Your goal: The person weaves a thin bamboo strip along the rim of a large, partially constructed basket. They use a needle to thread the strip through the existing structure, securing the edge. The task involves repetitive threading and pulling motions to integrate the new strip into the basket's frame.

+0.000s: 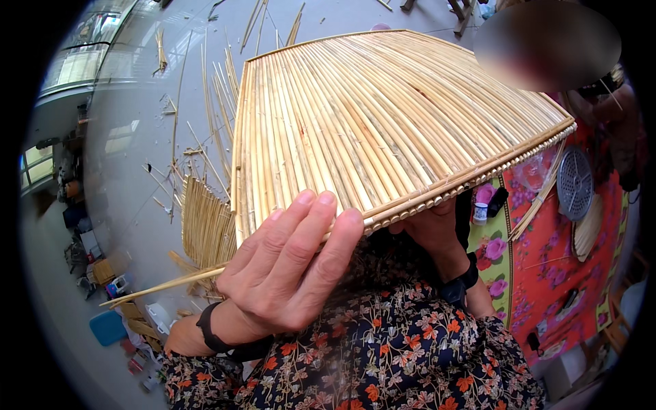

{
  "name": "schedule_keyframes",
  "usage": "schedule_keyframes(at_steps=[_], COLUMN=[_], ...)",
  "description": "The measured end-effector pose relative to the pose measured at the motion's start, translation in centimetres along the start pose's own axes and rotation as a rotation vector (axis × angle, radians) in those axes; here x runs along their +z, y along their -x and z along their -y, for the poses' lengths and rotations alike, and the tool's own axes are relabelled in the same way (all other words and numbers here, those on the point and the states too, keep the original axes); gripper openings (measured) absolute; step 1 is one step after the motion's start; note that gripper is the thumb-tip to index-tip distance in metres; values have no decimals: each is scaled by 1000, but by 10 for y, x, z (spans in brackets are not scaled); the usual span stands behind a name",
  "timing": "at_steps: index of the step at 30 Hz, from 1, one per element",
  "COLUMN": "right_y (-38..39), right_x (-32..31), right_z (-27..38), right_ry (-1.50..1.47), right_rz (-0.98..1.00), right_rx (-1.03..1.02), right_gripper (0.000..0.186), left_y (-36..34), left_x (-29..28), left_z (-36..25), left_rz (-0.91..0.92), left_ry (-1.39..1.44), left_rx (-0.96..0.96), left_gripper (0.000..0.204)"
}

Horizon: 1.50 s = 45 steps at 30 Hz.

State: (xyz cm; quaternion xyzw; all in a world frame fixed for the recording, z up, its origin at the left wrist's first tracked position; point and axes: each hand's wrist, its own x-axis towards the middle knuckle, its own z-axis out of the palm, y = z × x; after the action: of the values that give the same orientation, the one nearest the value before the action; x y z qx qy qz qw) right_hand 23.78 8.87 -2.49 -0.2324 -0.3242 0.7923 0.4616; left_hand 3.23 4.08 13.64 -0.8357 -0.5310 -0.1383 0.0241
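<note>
A large tapering panel of pale reeds fills the upper middle, its rim lined with bound reeds. My left hand grips its near lower corner, fingertips on top and thumb hidden. Thin loose reeds extend leftward from beneath that hand; whether it holds them is unclear. Under the near rim, my right hand has its fingers bent against the panel, partly hidden. My dark floral clothing lies below both hands.
Scattered reeds and a smaller reed panel lie on the grey floor. At right, a red floral cloth bears a perforated disc and small containers. A person is at upper right; clutter lines the left wall.
</note>
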Motion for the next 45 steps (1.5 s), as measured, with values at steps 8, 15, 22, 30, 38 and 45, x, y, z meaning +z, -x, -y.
schedule_keyframes(at_steps=[8, 15, 22, 30, 38, 45], right_y=[1, 6, 4, 8, 6, 5], right_x=[10, 13, 13, 7, 12, 19], right_z=[10, 13, 18, 15, 16, 30], right_ry=[-31, -78, -27, 7, -1, 29], right_rz=[-19, -30, -2, 40, 15, -18], right_rx=[46, 93, 160, 85, 37, 132], right_gripper=[11, 13, 14, 10, 9, 14], left_y=[-1, -2, -2, 3, 1, -1], left_x=[-4, -6, -5, 2, 2, 3], left_z=[-1, -4, -2, -3, -5, -4], left_rz=[19, 28, -4, -35, -10, -20], left_ry=[8, 5, 7, 7, -12, -13], left_rx=[7, 16, 12, 10, 17, 27], left_gripper=[32, 32, 30, 29, 30, 31])
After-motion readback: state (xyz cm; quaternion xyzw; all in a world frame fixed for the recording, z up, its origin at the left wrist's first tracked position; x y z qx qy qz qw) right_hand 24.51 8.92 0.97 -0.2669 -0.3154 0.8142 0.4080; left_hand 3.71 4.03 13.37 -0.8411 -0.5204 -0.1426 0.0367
